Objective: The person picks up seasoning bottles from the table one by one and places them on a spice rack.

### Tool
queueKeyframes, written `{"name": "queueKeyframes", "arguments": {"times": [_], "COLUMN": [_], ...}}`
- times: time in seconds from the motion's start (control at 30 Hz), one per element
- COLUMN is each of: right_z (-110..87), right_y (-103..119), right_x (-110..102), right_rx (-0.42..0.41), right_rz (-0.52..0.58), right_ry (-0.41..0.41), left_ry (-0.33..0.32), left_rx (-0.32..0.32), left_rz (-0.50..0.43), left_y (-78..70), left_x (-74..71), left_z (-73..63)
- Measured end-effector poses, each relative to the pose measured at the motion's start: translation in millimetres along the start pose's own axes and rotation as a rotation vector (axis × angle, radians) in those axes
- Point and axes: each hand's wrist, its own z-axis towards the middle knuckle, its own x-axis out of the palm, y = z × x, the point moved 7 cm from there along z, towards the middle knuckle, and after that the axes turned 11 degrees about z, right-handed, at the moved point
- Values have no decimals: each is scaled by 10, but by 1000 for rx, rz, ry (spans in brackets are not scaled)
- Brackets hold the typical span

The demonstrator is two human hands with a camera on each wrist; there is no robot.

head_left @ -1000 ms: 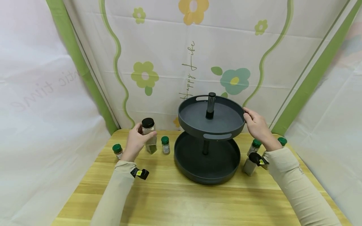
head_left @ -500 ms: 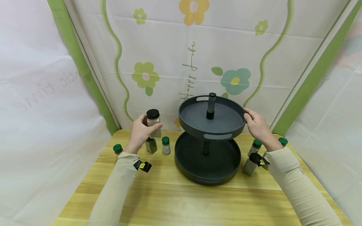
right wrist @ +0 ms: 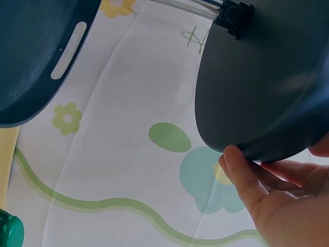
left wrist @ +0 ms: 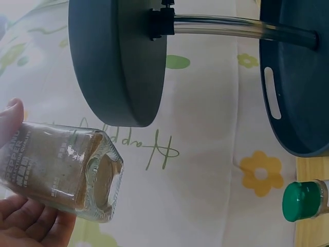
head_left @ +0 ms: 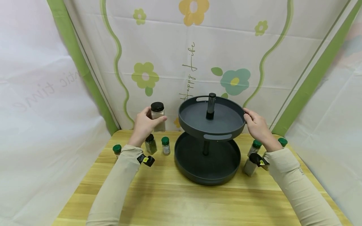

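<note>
My left hand (head_left: 143, 126) grips a square glass pepper jar (head_left: 159, 123) with a black lid, raised above the table left of the rack. In the left wrist view the pepper jar (left wrist: 56, 167) shows pale brown powder, white lettering and its thick glass base. A dark grey two-tier round tray rack stands mid-table, with a lower tray (head_left: 207, 181) and an upper tray (head_left: 198, 121) on a central post (head_left: 211, 103). My right hand (head_left: 257, 127) holds the upper tray's right rim; in the right wrist view its fingers (right wrist: 241, 175) lie along the tray's underside.
Below my left hand stand a black-lidded jar of green herbs (head_left: 151, 146) and a green-lidded jar (head_left: 166, 147). Another green-lidded jar (head_left: 117, 149) is by the left sleeve. Near the right forearm are a black-lidded jar (head_left: 250, 167) and green-lidded jars (head_left: 255, 146). A flowered curtain (head_left: 169, 47) hangs behind.
My left hand has lifted the pepper jar up and to the right, uncovering the herb jar behind it. The right hand stays at the upper tray's rim.
</note>
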Motion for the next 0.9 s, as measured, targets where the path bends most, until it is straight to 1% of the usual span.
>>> {"name": "queueKeyframes", "arguments": {"times": [0.1, 0.23, 0.3, 0.5, 0.6, 0.73, 0.9], "right_z": [-3, -4, -4, 1, 5, 7, 10], "right_y": [3, 6, 3, 0, 3, 12, -14], "right_x": [-3, -4, -4, 1, 6, 19, 17], "right_rx": [-2, -8, -8, -2, 2, 3, 24], "right_rz": [3, 3, 2, 2, -1, -7, -5], "right_ry": [3, 1, 2, 4, 6, 12, 16], "left_ry": [-6, -14, -17, -23, -17, -31, -39], "left_rx": [7, 19, 35, 79, 79, 68, 65], "left_rz": [-8, -52, -74, -96, -112, -125, -137], "left_y": [-66, -162, -213, -361, -418, -485, -565], "left_x": [-10, -27, -33, -42, -38, -49, -51], "left_z": [30, 68, 86, 130, 148, 183, 229]}}
